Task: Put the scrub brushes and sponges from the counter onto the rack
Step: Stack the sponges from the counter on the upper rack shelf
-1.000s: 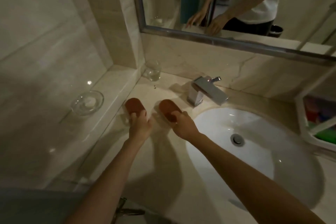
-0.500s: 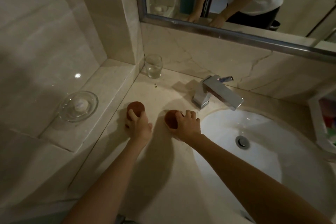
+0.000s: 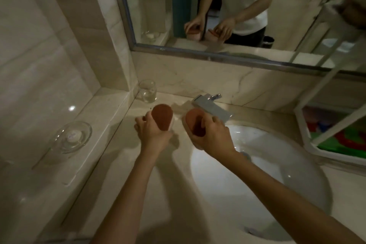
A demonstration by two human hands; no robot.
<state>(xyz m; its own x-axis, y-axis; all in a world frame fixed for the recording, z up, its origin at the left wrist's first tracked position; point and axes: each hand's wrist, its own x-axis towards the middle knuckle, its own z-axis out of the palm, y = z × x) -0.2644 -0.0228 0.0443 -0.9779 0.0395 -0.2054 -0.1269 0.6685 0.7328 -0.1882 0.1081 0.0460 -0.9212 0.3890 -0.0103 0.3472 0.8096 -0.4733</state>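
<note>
- I have one scrub brush in each hand: my left hand curls its fingers round the left brush, and my right hand grips the right brush.
- Both brushes seem raised just off the desk, brown faces up, close to the faucet.
- I judge the pickup done and the carry not begun.
- Next I need to swing both across the sink to the white rack, well apart at the right, clearing the faucet.
</note>
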